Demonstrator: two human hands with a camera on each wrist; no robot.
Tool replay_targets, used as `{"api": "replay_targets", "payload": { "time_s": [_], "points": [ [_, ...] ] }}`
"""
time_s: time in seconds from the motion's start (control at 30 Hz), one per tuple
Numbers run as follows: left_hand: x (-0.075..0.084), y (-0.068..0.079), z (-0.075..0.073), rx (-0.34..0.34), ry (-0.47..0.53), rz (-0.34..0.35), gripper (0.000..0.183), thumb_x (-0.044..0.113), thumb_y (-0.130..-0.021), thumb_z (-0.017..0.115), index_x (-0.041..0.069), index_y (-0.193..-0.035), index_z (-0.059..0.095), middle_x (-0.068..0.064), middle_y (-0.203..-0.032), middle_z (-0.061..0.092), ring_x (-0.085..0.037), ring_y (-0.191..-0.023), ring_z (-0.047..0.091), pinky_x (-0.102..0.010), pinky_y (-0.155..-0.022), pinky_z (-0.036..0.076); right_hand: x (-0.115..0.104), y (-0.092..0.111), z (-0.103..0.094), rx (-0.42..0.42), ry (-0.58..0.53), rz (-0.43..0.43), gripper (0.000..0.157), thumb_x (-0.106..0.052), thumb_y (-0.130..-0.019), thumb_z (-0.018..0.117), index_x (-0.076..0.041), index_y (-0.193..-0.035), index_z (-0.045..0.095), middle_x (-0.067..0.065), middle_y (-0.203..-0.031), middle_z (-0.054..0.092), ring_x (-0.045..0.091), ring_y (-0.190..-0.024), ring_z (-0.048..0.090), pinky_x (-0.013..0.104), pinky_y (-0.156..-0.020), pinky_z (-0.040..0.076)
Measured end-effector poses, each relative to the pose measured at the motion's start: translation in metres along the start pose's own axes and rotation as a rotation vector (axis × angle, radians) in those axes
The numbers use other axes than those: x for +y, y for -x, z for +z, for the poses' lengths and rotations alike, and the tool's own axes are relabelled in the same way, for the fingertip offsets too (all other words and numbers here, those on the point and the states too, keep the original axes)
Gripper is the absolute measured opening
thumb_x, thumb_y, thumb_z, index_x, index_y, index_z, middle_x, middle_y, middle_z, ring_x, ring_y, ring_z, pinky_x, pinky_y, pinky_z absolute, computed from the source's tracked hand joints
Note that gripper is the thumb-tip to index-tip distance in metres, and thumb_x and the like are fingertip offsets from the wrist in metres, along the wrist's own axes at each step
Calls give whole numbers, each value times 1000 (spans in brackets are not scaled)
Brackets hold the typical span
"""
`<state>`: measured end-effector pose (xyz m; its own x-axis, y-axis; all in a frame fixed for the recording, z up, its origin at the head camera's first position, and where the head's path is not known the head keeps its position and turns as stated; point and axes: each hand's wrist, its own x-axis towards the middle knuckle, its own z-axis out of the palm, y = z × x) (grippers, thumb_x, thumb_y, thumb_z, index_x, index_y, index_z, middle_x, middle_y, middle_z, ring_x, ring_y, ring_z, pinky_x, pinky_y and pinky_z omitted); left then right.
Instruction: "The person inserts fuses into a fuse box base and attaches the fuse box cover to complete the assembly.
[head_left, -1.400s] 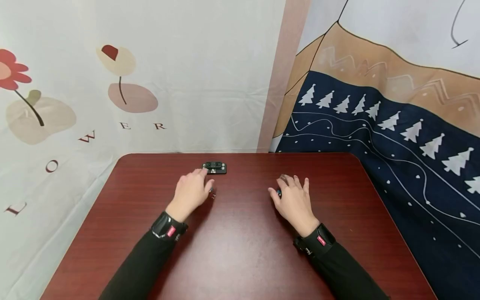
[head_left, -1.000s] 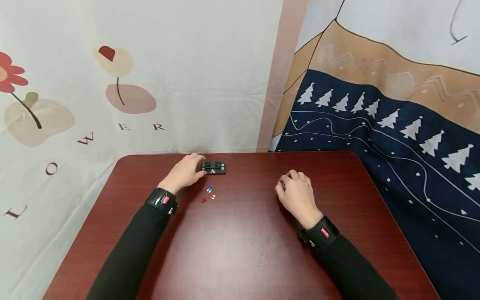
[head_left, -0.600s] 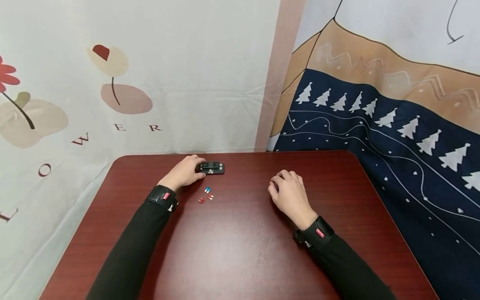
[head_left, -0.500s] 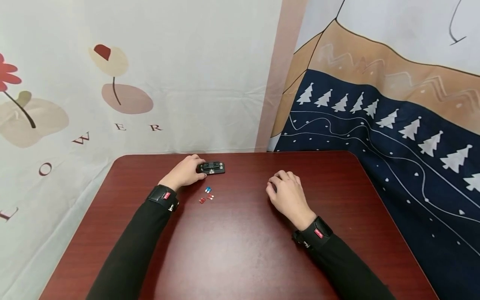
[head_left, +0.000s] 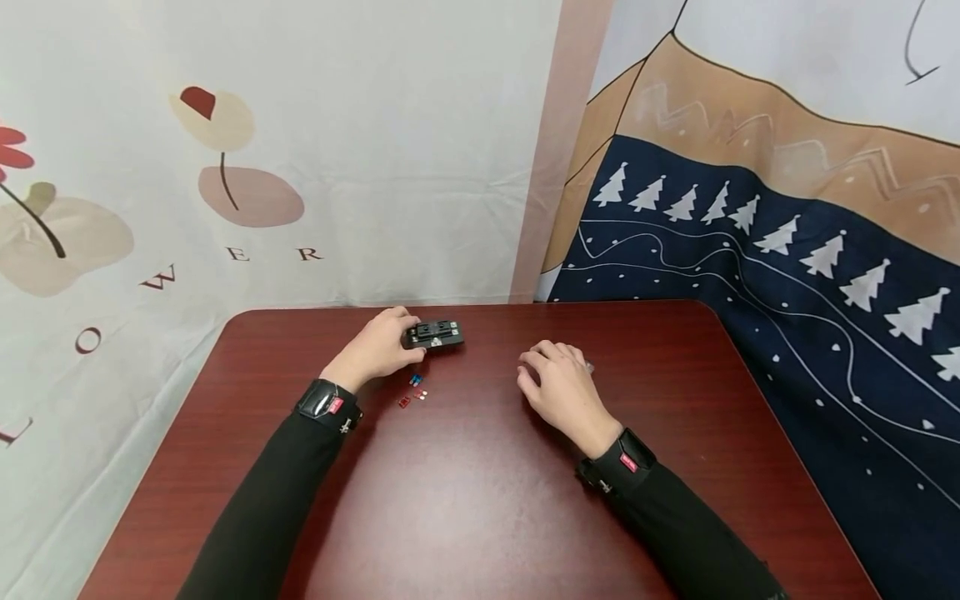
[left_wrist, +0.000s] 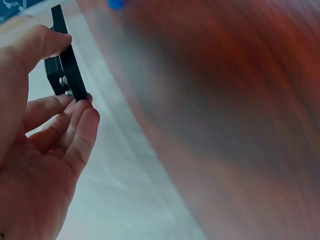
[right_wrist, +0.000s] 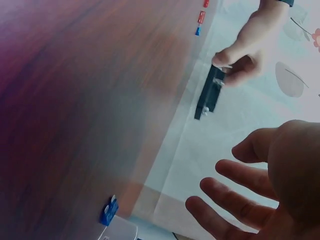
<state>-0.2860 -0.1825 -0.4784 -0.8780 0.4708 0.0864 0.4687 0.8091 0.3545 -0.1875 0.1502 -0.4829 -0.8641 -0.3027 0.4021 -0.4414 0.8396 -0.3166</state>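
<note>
My left hand [head_left: 378,350] grips the left end of a black fuse block [head_left: 437,334] near the table's far edge. In the left wrist view the thumb is on one edge of the block [left_wrist: 71,70], fingertips on the opposite edge, with metal screws showing. My right hand [head_left: 562,387] is over the table further right, fingers loosely bent, holding nothing. The right wrist view shows its fingers [right_wrist: 232,205] spread apart. Close to it lie a blue blade fuse [right_wrist: 109,212] and a clear plastic piece [right_wrist: 122,229], mostly hidden by the hand in the head view.
In front of the left hand lie a blue blade fuse [head_left: 416,380] and two red ones, one [head_left: 422,395] with its prongs showing and another [head_left: 404,402] nearer. The brown wooden table [head_left: 465,500] ends at a white printed curtain [head_left: 420,167] and a navy one.
The left hand came back from over the small fuses, took hold of the fuse block and shifted it right, tilting it. The right hand moved left, uncovering the edge of the clear piece.
</note>
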Motion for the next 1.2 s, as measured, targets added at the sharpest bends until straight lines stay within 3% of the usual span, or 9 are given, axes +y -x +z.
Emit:
{"api": "replay_targets", "payload": {
  "time_s": [0.23, 0.4, 0.63, 0.87, 1.2],
  "points": [
    [41, 10, 10, 9, 2, 126, 58, 34, -83, 78, -1, -129, 70, -10, -116, 64, -26, -106, 56, -42, -96, 51, -5, -8, 2, -100, -60, -36, 42, -29, -99, 67, -8, -135, 71, 9, -126, 70, 32, -119, 64, 60, -109, 45],
    [67, 23, 19, -22, -11, 168, 58, 36, -85, 78, 0, -130, 70, -8, -117, 63, -24, -106, 56, -40, -93, 52, -6, -10, 5, -210, -77, -45, 61, -36, -97, 72, -10, -150, 59, 9, -137, 65, 30, -126, 62, 59, -112, 44],
    [86, 38, 33, -53, -51, 177, 57, 38, -88, 76, 0, -130, 69, -8, -113, 62, -23, -103, 56, -39, -91, 53, -5, -5, 13, -301, -76, -82, 52, -37, -93, 76, -8, -136, 70, 6, -128, 64, 27, -119, 62, 54, -106, 48],
    [96, 50, 44, -100, -70, 164, 58, 40, -88, 76, 2, -131, 70, -7, -117, 63, -22, -108, 57, -40, -93, 56, -4, 6, 19, -376, -29, -125, 52, -39, -90, 76, -6, -131, 71, 5, -121, 65, 24, -111, 60, 48, -99, 47],
    [112, 62, 46, -134, -78, 131, 50, 31, -90, 79, 0, -128, 71, -6, -111, 64, -23, -99, 60, -41, -89, 57, -7, 16, 18, -448, -46, -113, 51, -39, -90, 78, -7, -130, 71, 3, -117, 63, 22, -107, 56, 44, -91, 45]
  ]
}}
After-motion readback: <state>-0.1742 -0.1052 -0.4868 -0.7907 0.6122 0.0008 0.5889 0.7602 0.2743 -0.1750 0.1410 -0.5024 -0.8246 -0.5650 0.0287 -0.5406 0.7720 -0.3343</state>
